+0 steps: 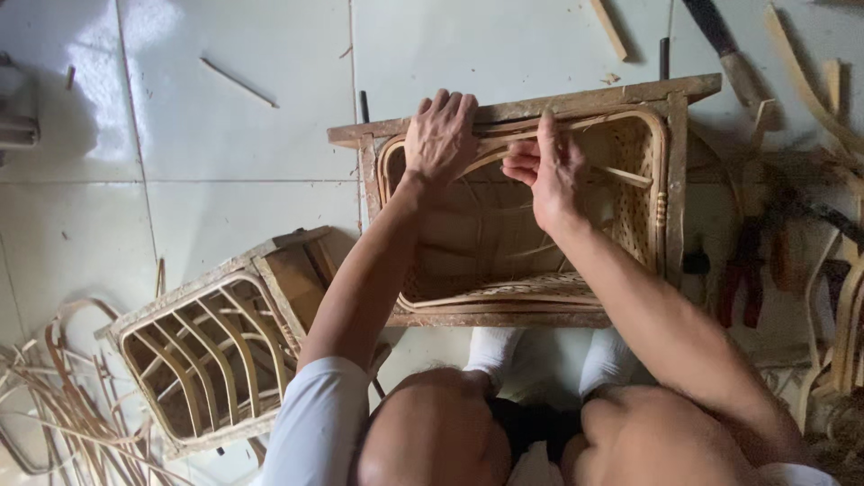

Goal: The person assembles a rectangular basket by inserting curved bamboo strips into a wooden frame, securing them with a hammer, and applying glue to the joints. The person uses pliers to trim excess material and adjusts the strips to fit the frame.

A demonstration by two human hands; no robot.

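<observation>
A woven rattan basket [641,193] sits inside a rough wooden frame mould [684,153] on the tiled floor in front of me. My left hand [440,135] lies palm down over the far rim of the frame and basket, pressing on it. My right hand [549,166] is beside it, thumb and fingers pinched on a thin cane strip [621,174] that runs along the basket's top edge. My knees and white socks [493,353] show at the bottom.
A second wooden frame with a bare cane skeleton [207,360] stands at lower left, next to loose cane strips [54,396]. A knife [724,45], red-handled pliers [740,279] and bent cane pieces [837,99] lie at right. Thin sticks [238,83] are scattered on the tiles.
</observation>
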